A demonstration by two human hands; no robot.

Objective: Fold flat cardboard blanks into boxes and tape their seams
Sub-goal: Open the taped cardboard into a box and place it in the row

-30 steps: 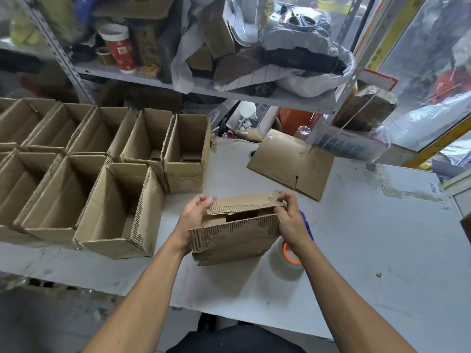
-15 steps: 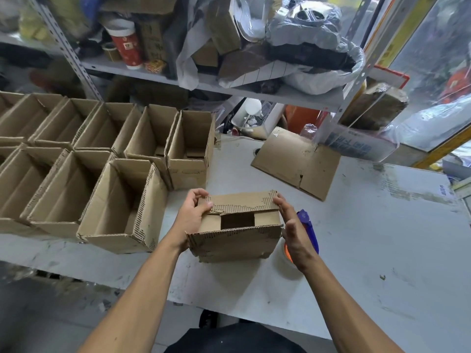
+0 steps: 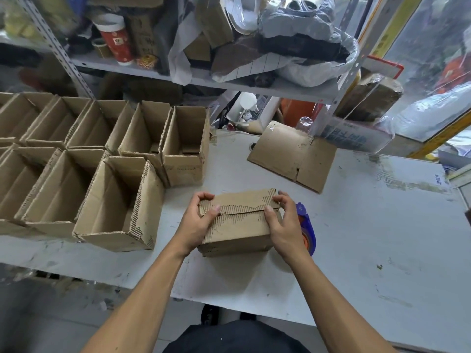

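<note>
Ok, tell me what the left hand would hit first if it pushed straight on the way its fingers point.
Probably the right hand: the left hand points rightward across the box it holds, though depth is unclear.

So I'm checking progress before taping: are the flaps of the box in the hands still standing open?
No, the flaps of the box are folded down, meeting along the seam under both thumbs.
</note>
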